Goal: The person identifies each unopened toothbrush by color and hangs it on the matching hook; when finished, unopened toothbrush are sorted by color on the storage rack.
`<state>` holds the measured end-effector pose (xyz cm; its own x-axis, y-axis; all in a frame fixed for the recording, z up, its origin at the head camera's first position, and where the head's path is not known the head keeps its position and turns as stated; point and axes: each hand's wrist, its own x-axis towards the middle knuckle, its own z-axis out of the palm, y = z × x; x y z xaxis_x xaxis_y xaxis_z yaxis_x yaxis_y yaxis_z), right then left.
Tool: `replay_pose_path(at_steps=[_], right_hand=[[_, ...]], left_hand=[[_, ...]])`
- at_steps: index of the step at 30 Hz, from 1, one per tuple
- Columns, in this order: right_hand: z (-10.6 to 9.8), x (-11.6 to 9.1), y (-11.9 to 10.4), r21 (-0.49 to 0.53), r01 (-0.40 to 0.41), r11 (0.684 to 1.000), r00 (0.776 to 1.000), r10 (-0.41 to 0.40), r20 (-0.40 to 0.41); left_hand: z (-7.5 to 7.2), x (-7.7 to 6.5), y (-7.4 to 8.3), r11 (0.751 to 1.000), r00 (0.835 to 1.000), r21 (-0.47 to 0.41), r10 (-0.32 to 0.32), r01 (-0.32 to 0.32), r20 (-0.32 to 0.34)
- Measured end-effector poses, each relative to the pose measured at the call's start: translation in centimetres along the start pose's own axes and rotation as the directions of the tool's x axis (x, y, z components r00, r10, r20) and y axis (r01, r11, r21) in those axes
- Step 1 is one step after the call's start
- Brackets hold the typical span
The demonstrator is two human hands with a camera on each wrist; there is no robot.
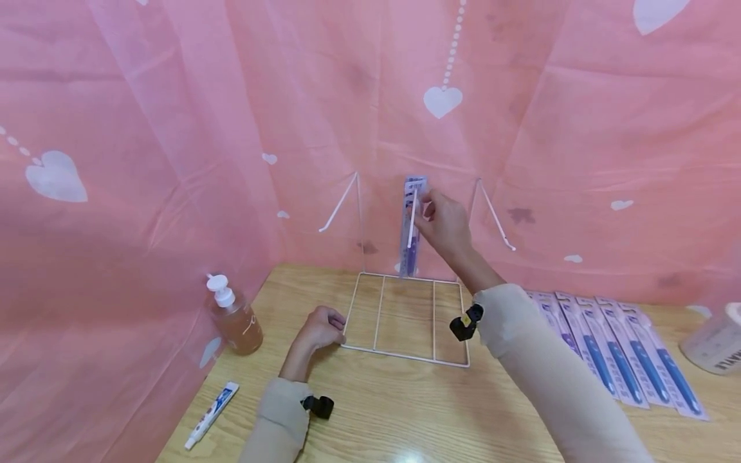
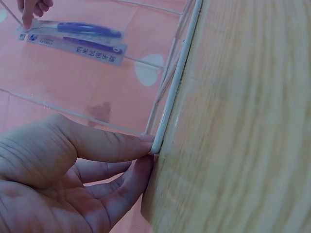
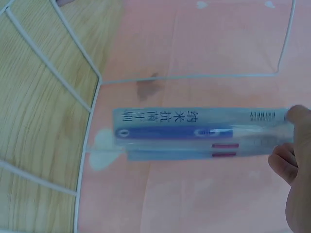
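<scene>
A white wire rack [image 1: 405,354] stands on the table, with three prongs slanting forward from its back. My left hand [image 1: 322,328] pinches its front left corner between thumb and fingers, as the left wrist view shows close up. My right hand [image 1: 447,222] is at the middle prong [image 1: 412,222] and pinches the top end of a packaged toothbrush [image 3: 175,132] with a purple-blue handle. A second packaged toothbrush [image 3: 170,155] hangs just behind it, mostly covered. Both packs point downward, their lower ends near the rack's back bar. The left prong [image 1: 338,202] and right prong [image 1: 494,215] carry nothing.
Several packaged toothbrushes [image 1: 628,350] lie fanned out at the right, with a white cylindrical container [image 1: 714,341] beyond them. A pump bottle [image 1: 236,321] and a toothpaste tube [image 1: 211,415] are at the left. A pink curtain [image 1: 324,96] hangs right behind the rack.
</scene>
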<state>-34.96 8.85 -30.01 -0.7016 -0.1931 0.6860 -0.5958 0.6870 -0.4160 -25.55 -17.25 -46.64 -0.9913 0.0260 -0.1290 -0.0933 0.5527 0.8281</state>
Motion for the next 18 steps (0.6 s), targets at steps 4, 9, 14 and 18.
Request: replay_pose_path(at_steps=[4, 9, 14, 18], right_hand=[[-0.6, -0.9, 1.8, -0.023, 0.076, 0.997, 0.997, -0.076, -0.027], [-1.9, -2.4, 5.2, 0.007, 0.107, 0.994, 0.994, -0.108, 0.010], [-4.5, -4.4, 8.6, -0.097, -0.012, 0.995, 0.989, 0.026, 0.147], [-6.2, -5.9, 11.6, -0.236, -0.075, 0.969, 0.953, 0.139, 0.269]], left_hand=[[-0.1, 0.0, -0.1, 1.000, 1.000, 0.009, -0.006, 0.006, -0.002], [-0.2, 0.1, -0.3, 1.000, 1.000, 0.006, -0.019, 0.019, -0.009], [-0.5, -0.1, -0.3, 1.000, 1.000, -0.005, -0.015, 0.015, -0.013], [-0.8, -0.2, -0.4, 1.000, 1.000, -0.007, 0.003, -0.003, -0.020]])
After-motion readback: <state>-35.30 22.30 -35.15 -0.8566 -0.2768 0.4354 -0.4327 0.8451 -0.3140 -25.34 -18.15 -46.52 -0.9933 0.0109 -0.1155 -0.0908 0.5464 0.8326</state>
